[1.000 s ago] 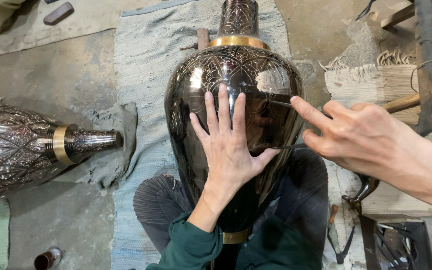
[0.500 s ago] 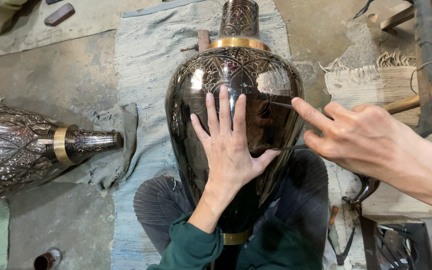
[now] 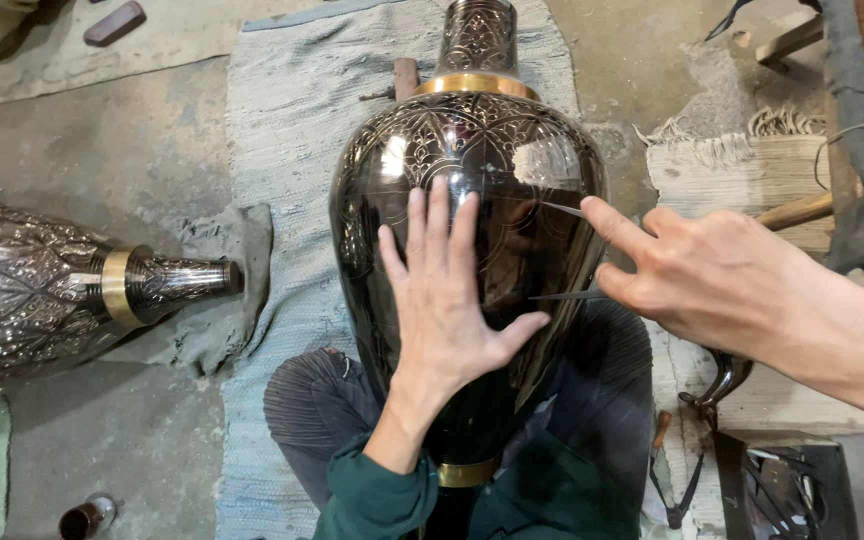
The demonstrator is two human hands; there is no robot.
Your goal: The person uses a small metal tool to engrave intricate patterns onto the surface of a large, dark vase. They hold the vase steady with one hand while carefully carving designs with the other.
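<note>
A large dark metal vase (image 3: 472, 150) with fine engraved patterns and a brass band at its neck lies across my lap, neck pointing away from me. My left hand (image 3: 447, 300) rests flat on its belly with the fingers spread, holding nothing. My right hand (image 3: 722, 285) comes in from the right and grips a thin metal divider (image 3: 558, 294). Its two pointed legs reach toward the vase's right flank, next to my left thumb and fingers.
A second engraved silver-coloured vase (image 3: 42, 295) lies on the left on the concrete floor, its neck on a grey cloth (image 3: 227, 290). A woven mat (image 3: 292, 130) lies under the dark vase. Pliers and other tools (image 3: 692, 470) sit at the lower right, and a small tin (image 3: 87, 517) at the lower left.
</note>
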